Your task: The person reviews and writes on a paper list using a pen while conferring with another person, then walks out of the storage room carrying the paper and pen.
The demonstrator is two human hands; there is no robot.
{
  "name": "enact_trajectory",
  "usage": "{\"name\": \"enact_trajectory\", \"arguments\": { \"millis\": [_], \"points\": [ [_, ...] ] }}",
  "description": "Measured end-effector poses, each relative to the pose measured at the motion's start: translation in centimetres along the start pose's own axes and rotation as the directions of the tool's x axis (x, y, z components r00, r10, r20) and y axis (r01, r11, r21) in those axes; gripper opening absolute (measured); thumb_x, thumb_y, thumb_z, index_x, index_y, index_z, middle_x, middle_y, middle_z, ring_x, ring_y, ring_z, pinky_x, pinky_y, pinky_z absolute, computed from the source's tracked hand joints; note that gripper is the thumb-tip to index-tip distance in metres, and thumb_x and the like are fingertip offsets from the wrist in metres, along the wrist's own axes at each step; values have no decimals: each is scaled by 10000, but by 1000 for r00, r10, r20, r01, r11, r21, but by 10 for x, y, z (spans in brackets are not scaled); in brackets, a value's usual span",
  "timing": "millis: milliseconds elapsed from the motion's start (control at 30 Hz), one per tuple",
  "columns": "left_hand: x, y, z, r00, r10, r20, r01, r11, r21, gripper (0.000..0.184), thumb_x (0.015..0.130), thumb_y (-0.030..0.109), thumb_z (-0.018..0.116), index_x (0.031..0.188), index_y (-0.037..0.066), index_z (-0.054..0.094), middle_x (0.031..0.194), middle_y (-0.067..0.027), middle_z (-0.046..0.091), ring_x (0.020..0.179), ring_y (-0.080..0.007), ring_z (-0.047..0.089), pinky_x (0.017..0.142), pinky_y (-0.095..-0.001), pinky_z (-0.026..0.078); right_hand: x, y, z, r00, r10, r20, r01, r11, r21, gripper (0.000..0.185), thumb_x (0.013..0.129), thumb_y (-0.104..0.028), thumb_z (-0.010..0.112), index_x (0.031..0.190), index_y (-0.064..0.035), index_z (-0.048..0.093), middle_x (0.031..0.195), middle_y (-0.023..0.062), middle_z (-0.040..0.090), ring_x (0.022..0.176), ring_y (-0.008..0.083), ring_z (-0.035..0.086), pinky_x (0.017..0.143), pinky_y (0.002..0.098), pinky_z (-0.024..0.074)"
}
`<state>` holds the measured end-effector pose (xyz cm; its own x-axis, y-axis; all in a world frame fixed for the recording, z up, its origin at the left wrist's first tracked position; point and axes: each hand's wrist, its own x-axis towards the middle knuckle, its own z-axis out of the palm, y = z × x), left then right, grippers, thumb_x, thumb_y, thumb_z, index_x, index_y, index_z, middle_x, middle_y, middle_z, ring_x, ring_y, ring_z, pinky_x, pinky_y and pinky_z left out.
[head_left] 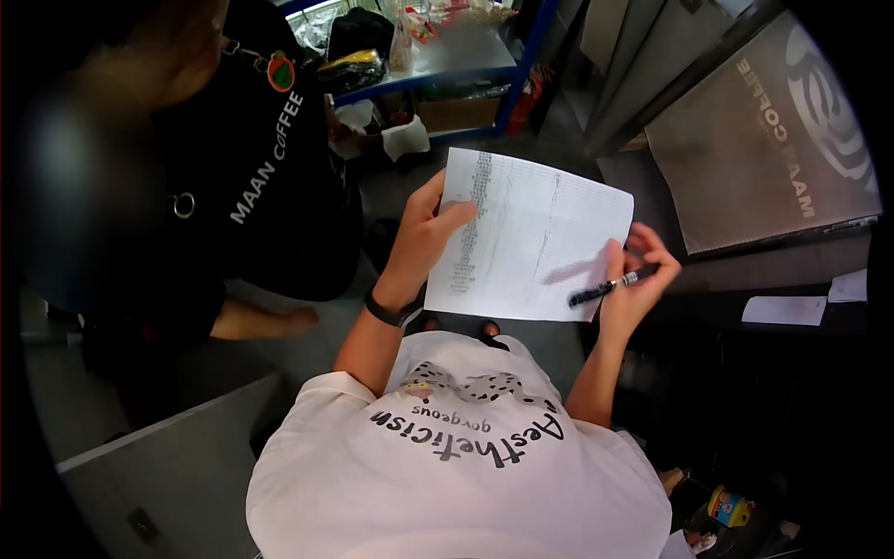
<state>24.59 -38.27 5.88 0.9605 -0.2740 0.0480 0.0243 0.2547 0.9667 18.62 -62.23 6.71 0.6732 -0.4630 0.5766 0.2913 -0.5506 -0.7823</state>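
A white sheet of paper (535,228) with printed rows and handwritten marks is held up in front of my chest. My left hand (428,233) grips its left edge, thumb on top and fingers behind; a dark band circles that wrist. At the lower right edge my right hand (641,279) has its thumb against the paper and holds a black pen (596,293) across its fingers. The pen points left, over the sheet's lower right corner.
A person in a black shirt (270,168) stands close on the left. Behind is a blue-framed shelf (447,74) with bags and boxes. On the right are a grey printed panel (745,140) and a dark surface with papers (784,310). A yellow container (729,507) sits lower right.
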Motion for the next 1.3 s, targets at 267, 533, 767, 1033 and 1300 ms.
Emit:
{"name": "enact_trajectory", "arguments": {
  "millis": [267, 533, 767, 1033, 1300],
  "points": [
    [56, 16, 20, 993, -82, 87, 112, 894, -434, 355, 782, 17, 463, 1129, -27, 523, 1015, -97, 614, 878, -146, 586, 761, -259, 460, 13, -69, 60, 728, -385, 568, 473, 881, -7, 293, 562, -1, 668, 794, -68, 502, 1231, 124, 554, 937, 285, 492, 772, 373, 405],
    [84, 21, 34, 992, -56, 111, 98, 896, -432, 377, 777, 16, 421, 1139, -30, 517, 1036, -116, 608, 894, -164, 582, 785, -271, 464, 38, -64, 75, 671, -328, 665, 586, 784, -205, 289, 629, -32, 648, 874, -48, 495, 1320, 118, 468, 971, 288, 468, 788, 378, 389],
    [93, 24, 40, 989, -45, 139, 106, 880, -464, 392, 773, 10, 411, 1149, -35, 512, 1045, -127, 605, 905, -178, 586, 791, -279, 468, 45, -65, 73, 672, -307, 674, 608, 747, -267, 285, 655, -49, 640, 899, -50, 492, 1329, 115, 459, 992, 291, 455, 802, 387, 384],
    [85, 21, 39, 989, -29, 144, 99, 856, -507, 448, 729, -7, 396, 1164, -43, 496, 1052, -139, 599, 909, -193, 592, 809, -294, 479, 37, -65, 65, 691, -312, 652, 602, 747, -281, 310, 632, -31, 648, 897, -41, 488, 1322, 138, 457, 992, 297, 451, 796, 384, 392],
    [75, 6, 44, 995, 16, 100, 35, 876, -481, 448, 713, 1, 414, 1150, -44, 503, 1045, -131, 613, 896, -184, 603, 776, -276, 489, 33, -55, 43, 728, -319, 607, 585, 750, -307, 341, 576, 13, 657, 870, -35, 493, 1303, 157, 464, 976, 307, 462, 781, 380, 402]
  ]
}}
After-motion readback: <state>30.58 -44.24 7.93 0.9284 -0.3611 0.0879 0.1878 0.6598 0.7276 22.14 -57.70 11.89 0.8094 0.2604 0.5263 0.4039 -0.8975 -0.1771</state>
